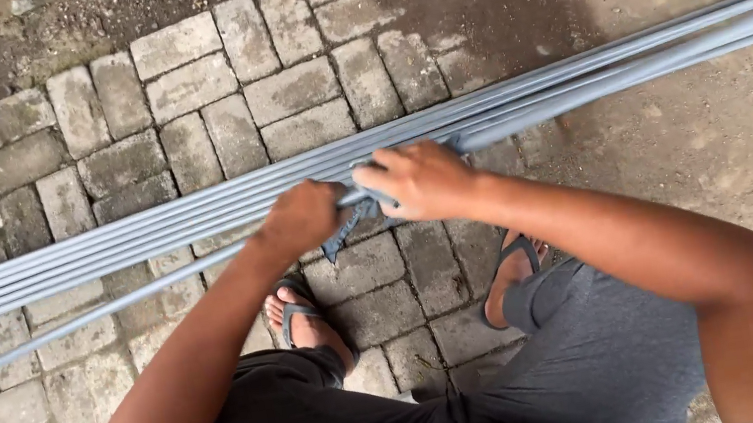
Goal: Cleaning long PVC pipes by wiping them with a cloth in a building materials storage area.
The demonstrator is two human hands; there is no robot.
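Note:
A bundle of several long grey rods (576, 74) runs across the view from lower left to upper right, held above the ground. My left hand (300, 217) is closed around the bundle near its middle. My right hand (422, 179) grips the bundle just to the right of it, pressing a grey-blue strip of cloth (350, 224) against the rods. The cloth's loose end hangs down between my two hands. One thinner rod (62, 327) sags lower at the left.
Below are grey paving bricks (186, 91) on the left and bare dirt (739, 144) on the right. My feet in dark flip-flops (298, 319) stand on the bricks under the rods; I wear dark grey shorts.

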